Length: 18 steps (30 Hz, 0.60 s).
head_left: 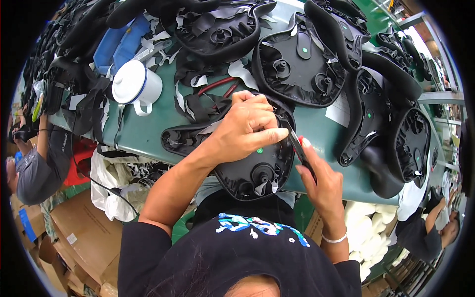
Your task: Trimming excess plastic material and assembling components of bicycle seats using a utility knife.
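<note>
A black plastic shell with a fabric-covered rim [235,174] lies at the near edge of the green table, partly over my lap. My left hand [247,123] is closed over its far side, pinching what looks like black covering fabric; the fingers hide most of it. In my right hand [320,180] is a utility knife [304,157] with a dark handle and a touch of red. Its blade points up and left, close to my left fingers at the rim. Red-handled pliers [217,86] lie partly hidden among black and white scraps beyond my left hand.
Several similar black shells [299,64] crowd the table [136,133] at the back and right. A white lidded mug [136,86] and a blue bin [121,44] stand at left. Cardboard boxes [86,222] sit on the floor. Two other people [42,168] work at the sides.
</note>
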Tool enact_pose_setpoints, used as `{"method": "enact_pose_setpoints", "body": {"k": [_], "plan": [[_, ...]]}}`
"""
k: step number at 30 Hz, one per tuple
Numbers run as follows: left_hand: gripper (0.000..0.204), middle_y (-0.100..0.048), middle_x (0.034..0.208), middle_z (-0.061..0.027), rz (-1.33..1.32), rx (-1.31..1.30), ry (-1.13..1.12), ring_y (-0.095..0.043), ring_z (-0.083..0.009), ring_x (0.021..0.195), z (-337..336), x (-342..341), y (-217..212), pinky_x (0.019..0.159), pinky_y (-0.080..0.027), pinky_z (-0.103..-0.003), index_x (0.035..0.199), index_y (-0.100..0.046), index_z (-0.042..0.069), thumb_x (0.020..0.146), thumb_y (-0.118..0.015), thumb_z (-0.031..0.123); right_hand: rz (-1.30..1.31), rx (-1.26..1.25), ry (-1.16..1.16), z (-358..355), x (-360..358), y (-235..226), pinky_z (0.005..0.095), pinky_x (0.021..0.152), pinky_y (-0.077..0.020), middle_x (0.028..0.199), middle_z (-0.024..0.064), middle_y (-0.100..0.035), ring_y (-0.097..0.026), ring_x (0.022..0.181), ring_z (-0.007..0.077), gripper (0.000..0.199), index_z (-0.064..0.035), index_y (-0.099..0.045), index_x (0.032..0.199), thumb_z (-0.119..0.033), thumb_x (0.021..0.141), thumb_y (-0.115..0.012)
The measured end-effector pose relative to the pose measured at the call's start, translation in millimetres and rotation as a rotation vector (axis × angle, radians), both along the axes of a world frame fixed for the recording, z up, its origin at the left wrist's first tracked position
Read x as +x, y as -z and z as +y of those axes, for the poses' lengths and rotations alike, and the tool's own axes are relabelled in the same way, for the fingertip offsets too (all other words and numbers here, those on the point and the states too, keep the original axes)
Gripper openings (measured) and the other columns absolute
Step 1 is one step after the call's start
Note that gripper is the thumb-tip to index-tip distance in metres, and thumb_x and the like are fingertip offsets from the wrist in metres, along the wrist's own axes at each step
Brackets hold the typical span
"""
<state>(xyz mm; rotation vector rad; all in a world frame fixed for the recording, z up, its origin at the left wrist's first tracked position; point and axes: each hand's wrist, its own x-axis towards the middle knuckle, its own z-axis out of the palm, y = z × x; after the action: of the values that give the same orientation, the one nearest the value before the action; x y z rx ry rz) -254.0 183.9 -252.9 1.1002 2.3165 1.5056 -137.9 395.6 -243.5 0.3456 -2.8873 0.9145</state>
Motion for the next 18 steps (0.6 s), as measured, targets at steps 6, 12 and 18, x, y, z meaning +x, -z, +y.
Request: {"method": "enact_pose_setpoints", "body": {"k": [6,12,18], "plan": [[0.024,-0.05,0.065,0.0045,-0.31,0.849,-0.35,-0.044,-0.0088,0.061,-5,-17,-2,0.066,-0.037,-0.028,0.065,-0.056,0.007,0.085,-0.064,0.017,-0.206,0.245,0.128,-22,45,-38,0.037,0.045,-0.0401,0.064,0.0061,-0.054,-0.055,0.05,0.0245,0.054,-0.0153,-0.048,0.135,-0.019,0.084,-0.065],[0.033,-0.057,0.102,-0.0107,0.043,-0.034,-0.409,-0.052,-0.023,0.097,-34,-10,-7,0.087,-0.042,-0.032,0.108,-0.06,0.007,0.081,-0.069,0.023,-0.176,0.296,0.062,-5,18,-41,0.0388,0.045,-0.0367,0.06,0.0075,-0.052,-0.053,0.048,0.0272,0.049,-0.023,-0.053,0.131,-0.023,0.083,-0.066],[0.044,-0.048,0.124,-0.01,0.207,-0.401,-0.683,-0.044,-0.0305,0.115,-38,39,-11,0.098,-0.035,-0.041,0.119,-0.058,0.013,0.077,-0.071,0.018,-0.176,0.381,-0.15,9,-37,-45,0.0329,0.05,-0.0422,0.071,0.0109,-0.062,-0.057,0.055,0.0258,0.049,-0.0205,-0.059,0.125,-0.018,0.077,-0.07]]}}
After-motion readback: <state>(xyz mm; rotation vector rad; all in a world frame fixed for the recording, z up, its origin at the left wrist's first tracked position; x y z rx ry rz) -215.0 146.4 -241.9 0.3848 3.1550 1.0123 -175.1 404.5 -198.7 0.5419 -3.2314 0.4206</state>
